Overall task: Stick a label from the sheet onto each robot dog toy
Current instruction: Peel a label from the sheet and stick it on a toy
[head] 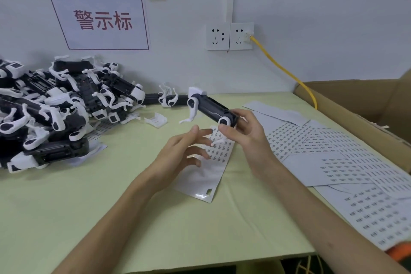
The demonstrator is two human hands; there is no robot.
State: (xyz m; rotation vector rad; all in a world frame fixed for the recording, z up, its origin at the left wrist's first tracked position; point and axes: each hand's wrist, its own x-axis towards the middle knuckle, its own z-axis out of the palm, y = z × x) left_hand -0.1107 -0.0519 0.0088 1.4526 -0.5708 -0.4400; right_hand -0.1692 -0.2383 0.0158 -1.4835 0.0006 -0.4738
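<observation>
**Figure: Robot dog toy held over the label sheet, label pick in progress**

Head view. The right hand [241,131] grips one robot dog toy [211,110] by the near end of its dark body, fingers and thumb curled round it, and holds it tilted in the air above the table [111,218]. The toy's white legs hang free at its far end. The left hand [186,151] hovers over the label sheet [213,162], fingers spread and loosely extended; whether a label sits on a fingertip cannot be told because of blur. The sheet lies flat under both hands, its near half already bare. Further label sheets [360,176] overlap to the right, beside a cardboard box [355,95]. A pile of robot dog toys [55,107] lies at the left.

Handling, as judged: the toy appears light and rigid, easily carried one-handed; its thin jointed legs look the weakest part, so the body is the sound place to hold. The labels are small, thin and pliable, best lifted at a corner with a fingertip or nail.
</observation>
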